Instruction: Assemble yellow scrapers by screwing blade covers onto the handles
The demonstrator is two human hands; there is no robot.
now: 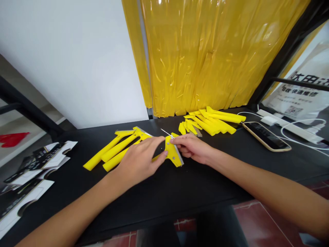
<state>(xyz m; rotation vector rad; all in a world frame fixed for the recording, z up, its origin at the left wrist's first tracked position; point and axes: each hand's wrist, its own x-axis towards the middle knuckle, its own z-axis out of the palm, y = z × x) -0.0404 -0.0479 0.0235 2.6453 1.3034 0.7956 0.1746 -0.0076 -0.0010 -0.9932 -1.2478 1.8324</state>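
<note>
My left hand [140, 156] grips a yellow scraper [172, 154], thumb on its head. The scraper has a metal blade along its right edge and small screws in its face. My right hand [192, 147] is closed against the upper part of that head, a thin metal rod [167, 132] pinched between thumb and fingers. The rod points up and left; its other end is hidden by my fingers. Beside my left hand lie several yellow scrapers [119, 145] with long handles. Beyond my right hand are loose yellow handles [213, 123] and small yellow head pieces [189, 127].
The black tabletop [159, 195] carries black-and-white cardboard packaging [33, 178] on the left. A phone [266, 135], a white power strip [290, 127] and cables lie on the right. Yellow plastic strips [205, 58] and a white panel [77, 61] stand behind the table.
</note>
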